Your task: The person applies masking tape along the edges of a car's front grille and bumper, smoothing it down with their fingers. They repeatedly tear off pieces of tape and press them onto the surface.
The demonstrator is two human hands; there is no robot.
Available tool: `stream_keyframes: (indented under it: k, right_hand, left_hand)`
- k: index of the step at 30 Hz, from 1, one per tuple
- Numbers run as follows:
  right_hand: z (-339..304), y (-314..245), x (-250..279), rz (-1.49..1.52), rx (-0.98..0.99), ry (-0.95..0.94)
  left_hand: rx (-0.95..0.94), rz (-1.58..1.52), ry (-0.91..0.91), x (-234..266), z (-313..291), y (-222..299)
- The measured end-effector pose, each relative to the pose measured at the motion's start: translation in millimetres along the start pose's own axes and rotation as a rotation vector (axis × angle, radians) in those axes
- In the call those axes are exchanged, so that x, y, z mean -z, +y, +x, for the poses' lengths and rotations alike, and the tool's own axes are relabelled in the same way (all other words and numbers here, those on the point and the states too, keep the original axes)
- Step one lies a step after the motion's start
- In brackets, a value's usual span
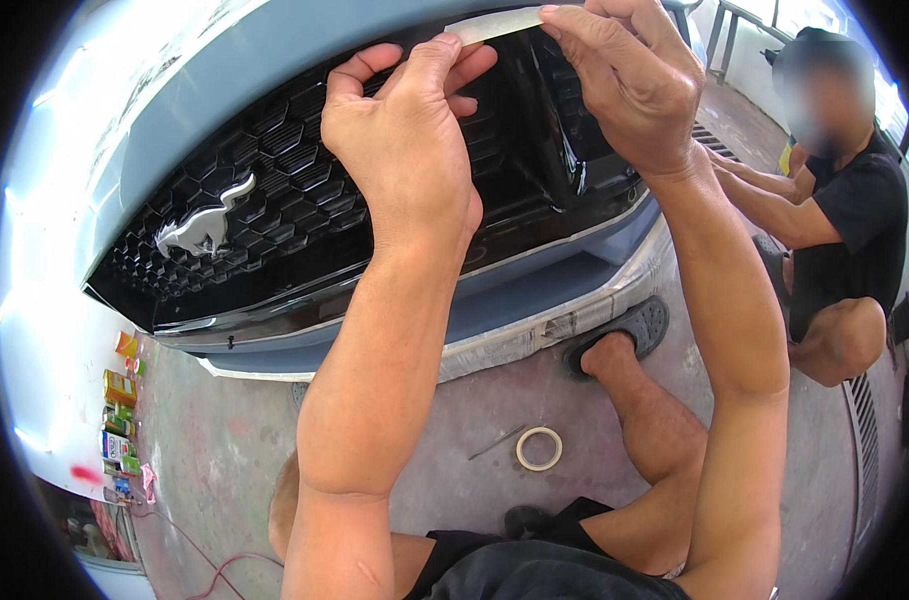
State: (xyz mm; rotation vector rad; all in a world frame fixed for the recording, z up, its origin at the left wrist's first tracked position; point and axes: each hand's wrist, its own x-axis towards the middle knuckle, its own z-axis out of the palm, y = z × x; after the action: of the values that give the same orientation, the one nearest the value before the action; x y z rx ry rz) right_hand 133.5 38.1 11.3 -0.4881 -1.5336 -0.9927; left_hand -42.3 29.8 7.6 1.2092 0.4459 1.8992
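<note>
A short strip of pale masking tape [496, 25] is stretched between my two hands at the top of the view. My left hand [409, 140] pinches its left end between thumb and forefinger, the other fingers curled loosely. At the right end, my right hand [639, 85] grips the tape between thumb and fingertips. Both hands are in front of a car's black honeycomb grille [304, 150], which bears a silver horse-shaped emblem [209, 220]. Grey-blue bodywork [234, 60] surrounds the grille. Masking tape and paper [514, 345] run along the bumper's lower edge.
On the floor between my legs lie a tape roll [539, 448] and a thin dark tool [496, 442]. Several cans [119, 388] line the left wall, near a red hose [214, 580]. A person in black [839, 210] crouches at the right, beside a floor grate [862, 430].
</note>
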Motion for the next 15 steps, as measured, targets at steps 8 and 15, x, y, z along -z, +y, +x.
stream_keyframes:
  k: [8, 15]
  right_hand:
    - [-0.6, -1.6, -1.7, 0.054, -0.034, 0.066]
    - [-0.8, 4.1, -0.4, 0.003, -0.072, 0.030]
  left_hand:
    - [0.015, 0.002, -0.010, -6.6, -1.9, -0.2]
    - [0.022, -0.006, 0.001, -10.6, -3.3, 2.8]
